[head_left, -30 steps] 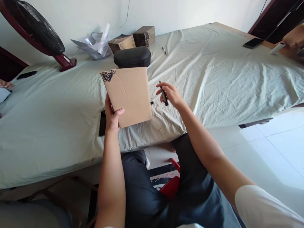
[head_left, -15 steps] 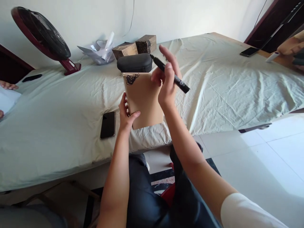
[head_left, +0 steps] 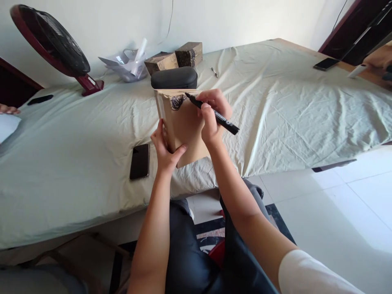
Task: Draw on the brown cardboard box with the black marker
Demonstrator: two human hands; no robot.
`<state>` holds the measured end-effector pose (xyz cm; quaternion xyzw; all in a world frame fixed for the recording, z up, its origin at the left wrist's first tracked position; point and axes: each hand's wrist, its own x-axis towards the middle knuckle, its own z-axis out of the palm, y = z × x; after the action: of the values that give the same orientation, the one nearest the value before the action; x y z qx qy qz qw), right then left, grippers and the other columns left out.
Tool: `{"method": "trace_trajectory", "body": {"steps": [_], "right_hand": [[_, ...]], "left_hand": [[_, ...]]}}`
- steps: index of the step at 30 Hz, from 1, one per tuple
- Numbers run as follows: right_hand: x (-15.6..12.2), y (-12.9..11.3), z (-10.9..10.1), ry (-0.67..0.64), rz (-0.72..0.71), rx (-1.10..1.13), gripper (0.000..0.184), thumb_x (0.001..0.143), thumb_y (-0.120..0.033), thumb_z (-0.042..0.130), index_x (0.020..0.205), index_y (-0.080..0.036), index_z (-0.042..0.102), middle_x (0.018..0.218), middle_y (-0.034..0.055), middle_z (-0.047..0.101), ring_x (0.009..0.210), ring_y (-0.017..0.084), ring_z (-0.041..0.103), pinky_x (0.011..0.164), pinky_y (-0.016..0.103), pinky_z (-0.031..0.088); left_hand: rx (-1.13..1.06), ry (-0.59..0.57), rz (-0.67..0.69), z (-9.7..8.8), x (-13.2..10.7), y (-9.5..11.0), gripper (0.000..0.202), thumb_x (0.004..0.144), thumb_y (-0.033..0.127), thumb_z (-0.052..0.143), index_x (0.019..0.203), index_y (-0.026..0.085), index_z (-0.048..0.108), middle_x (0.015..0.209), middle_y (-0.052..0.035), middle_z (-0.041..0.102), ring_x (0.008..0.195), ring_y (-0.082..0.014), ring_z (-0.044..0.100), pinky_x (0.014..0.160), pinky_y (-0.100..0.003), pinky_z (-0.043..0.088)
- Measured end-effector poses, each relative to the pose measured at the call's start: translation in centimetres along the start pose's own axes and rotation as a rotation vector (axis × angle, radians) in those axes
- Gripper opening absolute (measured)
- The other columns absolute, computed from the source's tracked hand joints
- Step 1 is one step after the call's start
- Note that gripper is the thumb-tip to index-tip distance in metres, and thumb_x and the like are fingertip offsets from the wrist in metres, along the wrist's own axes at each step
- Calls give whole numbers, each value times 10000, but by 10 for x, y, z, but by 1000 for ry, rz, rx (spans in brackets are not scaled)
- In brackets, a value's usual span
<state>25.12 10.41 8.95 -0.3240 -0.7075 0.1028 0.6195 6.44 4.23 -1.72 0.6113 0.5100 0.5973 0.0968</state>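
My left hand [head_left: 164, 152] grips the lower left corner of a flat brown cardboard box [head_left: 183, 122] and holds it upright over the bed's front edge. A black scribble marks the box near its top. My right hand [head_left: 211, 114] is closed round a black marker [head_left: 211, 113]. The marker's tip rests on the box beside the scribble. A black phone [head_left: 139, 161] lies on the sheet just left of my left hand.
A pale sheet covers the bed [head_left: 275, 102]. Behind the box sit a black case [head_left: 174, 78], two brown blocks [head_left: 174, 59], crumpled plastic [head_left: 125, 63] and a fan [head_left: 52, 45]. Another phone [head_left: 326, 63] lies far right, near another person's hand [head_left: 381, 61].
My right hand rose from the sheet with the marker, swung over the box, then lowered the tip onto its top. The box turned more upright.
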Motion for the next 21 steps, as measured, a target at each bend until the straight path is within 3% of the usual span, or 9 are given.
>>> {"method": "trace_trajectory", "body": {"steps": [3,6,9,12,16,21], "right_hand": [[2,-13,-4,208,94,121,148,1107,-225,474,1044,-313,575,1027,61,707,835,258,696,812,411,650],[7,-30,-18,215,34,281,170,1084,-272,535,922,-324,531,898,43,648,782,259,642,778,415,632],[13,-43,-33,196,-47,413,236,1040,-226,531,829,-323,493,811,36,598,721,260,591,694,418,571],[16,-52,-41,147,-84,400,223,953,-172,572,796,-321,517,772,23,580,687,243,553,659,407,530],[17,-55,-37,128,-117,366,173,820,-158,566,791,-325,533,707,-5,527,644,222,511,653,410,507],[11,-41,-29,134,7,392,51,947,-289,557,919,-324,581,776,10,584,673,239,586,696,424,573]], "left_hand": [[141,125,104,0,0,14,1319,681,781,969,1787,296,439,1631,-185,410,1611,-463,452,1383,-667,420],[223,186,149,-4,2,24,1298,668,800,960,1747,243,501,1620,-204,388,1630,-496,403,1415,-686,358],[299,187,102,-10,3,29,1326,612,800,990,1725,239,536,1644,-217,375,1632,-531,379,1414,-730,321],[358,189,82,-15,3,32,1289,596,727,1018,1705,247,570,1671,-230,354,1617,-565,376,1399,-775,288],[370,228,156,-16,1,32,1225,635,683,997,1704,244,590,1658,-237,341,1595,-585,388,1373,-807,277],[345,235,129,-16,3,29,1310,600,795,1006,1705,236,578,1653,-241,359,1588,-560,407,1374,-771,324]]}}
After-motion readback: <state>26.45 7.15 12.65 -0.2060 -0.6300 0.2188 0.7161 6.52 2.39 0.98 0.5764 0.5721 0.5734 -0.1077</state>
